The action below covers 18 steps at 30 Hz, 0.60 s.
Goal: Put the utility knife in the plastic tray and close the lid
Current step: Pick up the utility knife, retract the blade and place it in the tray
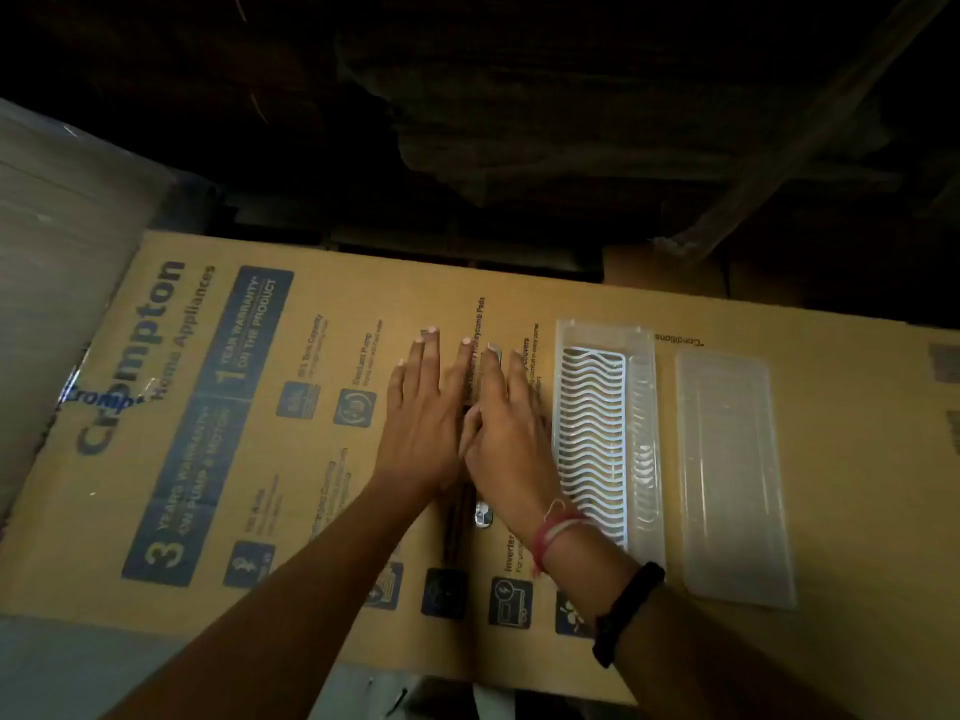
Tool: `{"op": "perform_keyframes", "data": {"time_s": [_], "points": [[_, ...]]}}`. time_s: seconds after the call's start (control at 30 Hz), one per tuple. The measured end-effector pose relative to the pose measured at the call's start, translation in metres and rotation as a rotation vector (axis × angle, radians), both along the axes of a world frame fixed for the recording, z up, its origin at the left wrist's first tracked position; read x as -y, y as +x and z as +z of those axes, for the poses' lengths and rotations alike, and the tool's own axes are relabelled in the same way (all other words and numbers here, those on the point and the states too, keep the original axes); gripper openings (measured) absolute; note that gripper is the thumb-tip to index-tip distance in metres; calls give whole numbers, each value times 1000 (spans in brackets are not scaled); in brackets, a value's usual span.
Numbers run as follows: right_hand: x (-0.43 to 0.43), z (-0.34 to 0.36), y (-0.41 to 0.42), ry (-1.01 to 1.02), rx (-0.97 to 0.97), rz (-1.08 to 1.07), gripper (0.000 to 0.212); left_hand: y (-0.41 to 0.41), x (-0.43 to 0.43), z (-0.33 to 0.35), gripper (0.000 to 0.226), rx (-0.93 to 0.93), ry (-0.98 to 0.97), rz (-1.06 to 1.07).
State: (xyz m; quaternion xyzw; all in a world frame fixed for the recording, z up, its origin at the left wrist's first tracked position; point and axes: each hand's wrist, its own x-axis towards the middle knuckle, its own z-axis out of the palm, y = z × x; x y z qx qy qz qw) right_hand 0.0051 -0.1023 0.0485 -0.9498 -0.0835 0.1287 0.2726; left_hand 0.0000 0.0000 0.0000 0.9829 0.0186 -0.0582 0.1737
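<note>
Box: one large printed cardboard box (322, 314) lying flat as your work surface; everything else rests on it.
Tray: one clear plastic tray (605, 332), open, to the right of your hands. Inside it sits one white wavy grid insert (592, 439); no knife in it.
Lid: one clear lid (732, 475), lying flat just right of the tray, apart from it.
Hands: two, side by side, palms down, fingers extended. Your left hand (423, 423) lies flat and open. Your right hand (506, 433) lies flat over the knife, not clenched.
Knife: one dark utility knife (462, 517), mostly hidden under your hands, its metal end (483, 514) showing near your right wrist, left of the tray.
Wristbands: one black band (626, 610) and red threads (550, 532), both on your right wrist.
</note>
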Motion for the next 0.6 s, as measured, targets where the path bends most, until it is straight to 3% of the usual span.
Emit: {"op": "perform_keyframes", "data": {"time_s": [0.17,0.3,0.6], "points": [[-5,-21,-3,45,-176,-234,53,-7,8,-12,41,-70,-99,81],[-3,-34,-4,43,-257,-371,52,-12,16,-22,26,-98,-316,182],[-2,-46,6,156,-339,-534,30,-2,22,-26,25,-71,-629,506]]}}
